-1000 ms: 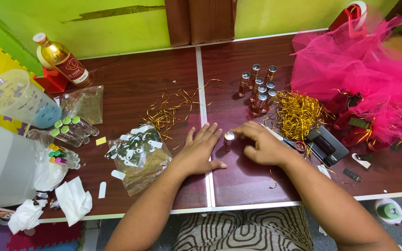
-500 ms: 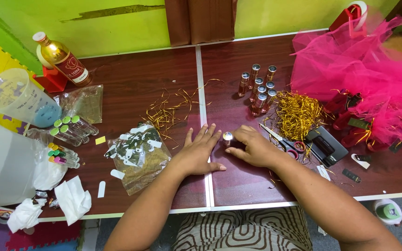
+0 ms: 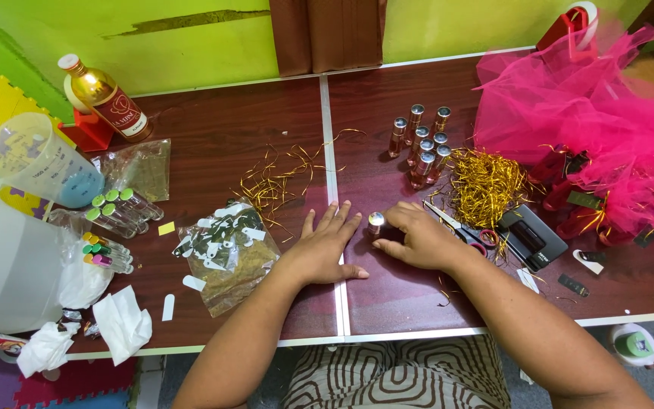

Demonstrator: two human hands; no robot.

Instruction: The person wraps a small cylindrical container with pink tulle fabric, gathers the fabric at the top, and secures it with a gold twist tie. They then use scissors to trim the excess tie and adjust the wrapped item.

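Barely moved: my right hand (image 3: 418, 238) still pinches small silver-capped vial (image 3: 375, 223) upright on surface (image 3: 221, 144); left hand (image 3: 325, 246) flat, fingers spread, beside vial; scissors (image 3: 459, 227) right of vial.

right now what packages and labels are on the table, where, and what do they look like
Bottle label: dark red with gold, on the amber bottle lying far left.
Clear bag: crinkled plastic, holding small white tags and dark bits, just left of the left hand.
Second bag: clear, olive contents, beside the green-capped tubes.
White stickers: loose oval strips near the front edge.
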